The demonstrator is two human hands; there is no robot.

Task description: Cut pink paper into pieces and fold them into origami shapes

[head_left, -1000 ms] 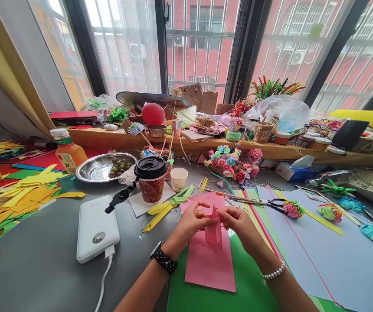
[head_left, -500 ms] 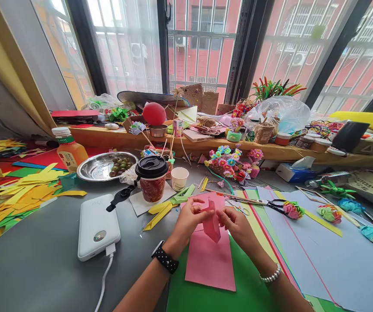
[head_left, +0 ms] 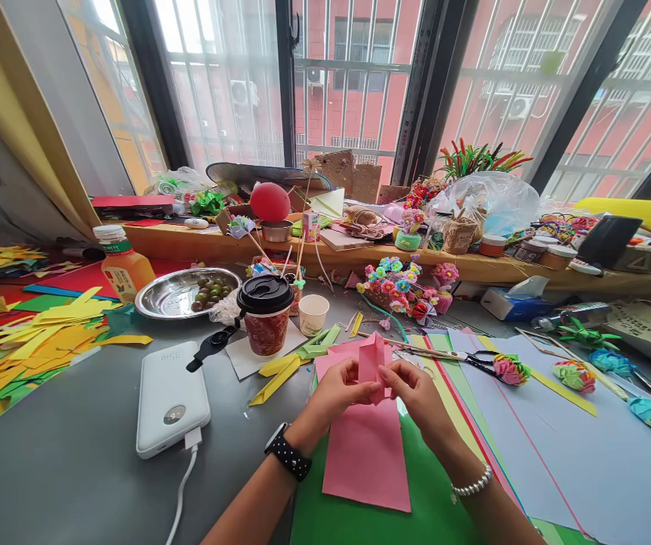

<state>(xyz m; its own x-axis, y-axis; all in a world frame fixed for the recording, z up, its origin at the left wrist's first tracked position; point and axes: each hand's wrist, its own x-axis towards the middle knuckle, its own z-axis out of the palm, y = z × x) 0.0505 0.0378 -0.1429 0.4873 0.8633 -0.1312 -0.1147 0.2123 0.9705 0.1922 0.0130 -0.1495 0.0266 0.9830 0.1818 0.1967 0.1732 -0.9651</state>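
A small folded piece of pink paper (head_left: 372, 359) is held up between both hands above the table. My left hand (head_left: 341, 390) pinches its left and lower side, the fingers curled behind it. On the other side, my right hand (head_left: 410, 386) grips the right edge between thumb and fingertips. Beneath the hands lies a flat pink paper sheet (head_left: 368, 469), resting on a green sheet (head_left: 325, 522). More pink paper shows behind the left hand. Folded yellow and green paper strips (head_left: 294, 363) lie just left of the hands.
Scissors (head_left: 467, 357) lie on coloured sheets at right, near folded paper balls (head_left: 574, 374). At left stand a lidded coffee cup (head_left: 266, 322), a paper cup (head_left: 313, 313), a white power bank (head_left: 172, 397) with cable, a metal plate (head_left: 158, 297) of grapes and a juice bottle (head_left: 126, 265).
The folded pink paper has been turned and raised slightly, so its upright face now shows above the fingers. My left hand has shifted lower around it; both hands keep hold.
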